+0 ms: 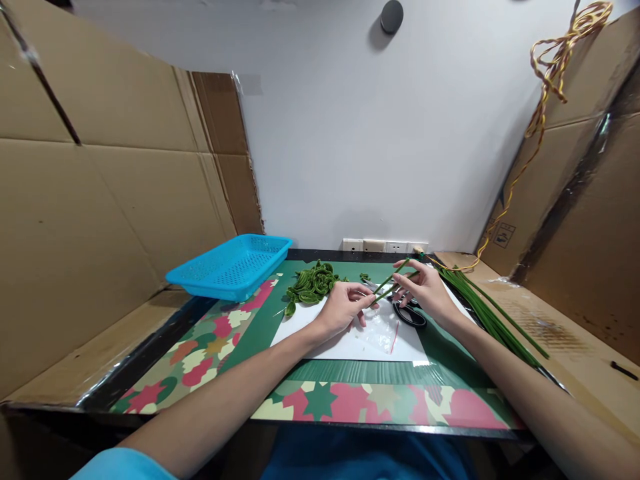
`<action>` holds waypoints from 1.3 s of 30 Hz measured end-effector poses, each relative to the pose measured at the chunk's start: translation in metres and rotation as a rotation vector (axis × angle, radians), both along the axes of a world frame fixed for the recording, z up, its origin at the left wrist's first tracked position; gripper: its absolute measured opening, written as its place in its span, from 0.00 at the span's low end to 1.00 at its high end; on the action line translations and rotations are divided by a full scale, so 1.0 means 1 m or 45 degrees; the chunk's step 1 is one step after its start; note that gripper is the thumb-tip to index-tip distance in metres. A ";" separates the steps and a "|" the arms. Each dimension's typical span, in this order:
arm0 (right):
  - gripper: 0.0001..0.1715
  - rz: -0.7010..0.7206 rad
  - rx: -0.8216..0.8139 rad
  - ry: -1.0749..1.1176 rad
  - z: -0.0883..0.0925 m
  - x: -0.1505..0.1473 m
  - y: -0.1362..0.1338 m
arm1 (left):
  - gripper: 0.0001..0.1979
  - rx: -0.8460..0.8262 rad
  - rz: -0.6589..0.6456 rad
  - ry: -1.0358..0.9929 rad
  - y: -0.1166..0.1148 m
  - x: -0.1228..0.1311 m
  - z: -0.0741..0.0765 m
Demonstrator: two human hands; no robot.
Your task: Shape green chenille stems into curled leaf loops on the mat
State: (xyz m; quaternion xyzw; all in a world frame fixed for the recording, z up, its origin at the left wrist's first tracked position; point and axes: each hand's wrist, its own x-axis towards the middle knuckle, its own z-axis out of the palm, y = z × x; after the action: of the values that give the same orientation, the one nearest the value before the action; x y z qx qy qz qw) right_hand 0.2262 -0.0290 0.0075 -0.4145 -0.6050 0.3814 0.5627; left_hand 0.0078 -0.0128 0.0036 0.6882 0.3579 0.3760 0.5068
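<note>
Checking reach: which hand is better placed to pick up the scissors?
Probably right: both hands hold the green stem, but the right hand sits just over the black scissors, the left hand farther off.

view: head | faces: forward-down | near: table (450, 347) | shared: single view

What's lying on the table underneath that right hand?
Black-handled scissors lie under the right hand, on a white sheet beside clear plastic. The hand covers their blades. Both that hand and the left hand pinch a green stem.
</note>
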 end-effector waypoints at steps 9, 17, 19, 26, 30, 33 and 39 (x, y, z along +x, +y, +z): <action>0.26 0.001 0.053 -0.041 0.000 0.001 0.000 | 0.21 0.015 0.026 -0.014 0.002 0.000 -0.003; 0.26 0.008 0.009 -0.020 -0.002 0.000 0.000 | 0.20 -0.003 0.131 -0.069 0.003 0.001 -0.002; 0.26 -0.006 0.000 -0.021 -0.002 0.000 0.000 | 0.19 0.010 0.156 -0.077 0.004 0.002 -0.002; 0.25 0.029 0.016 -0.028 -0.001 0.000 -0.002 | 0.19 0.028 0.202 -0.140 0.007 0.001 -0.004; 0.25 0.033 0.005 -0.030 0.001 -0.002 -0.003 | 0.20 0.083 0.227 -0.152 0.008 0.000 -0.003; 0.24 0.028 0.007 -0.021 0.001 -0.002 -0.002 | 0.20 0.135 0.197 -0.119 0.006 0.000 -0.002; 0.24 0.004 0.029 0.009 0.002 0.000 -0.004 | 0.20 0.167 0.082 -0.079 0.004 0.000 -0.002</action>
State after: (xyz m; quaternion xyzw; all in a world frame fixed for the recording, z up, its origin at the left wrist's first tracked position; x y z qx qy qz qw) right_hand 0.2259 -0.0326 0.0093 -0.4059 -0.6078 0.3769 0.5690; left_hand 0.0080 -0.0089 0.0012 0.6961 0.3384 0.4359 0.4592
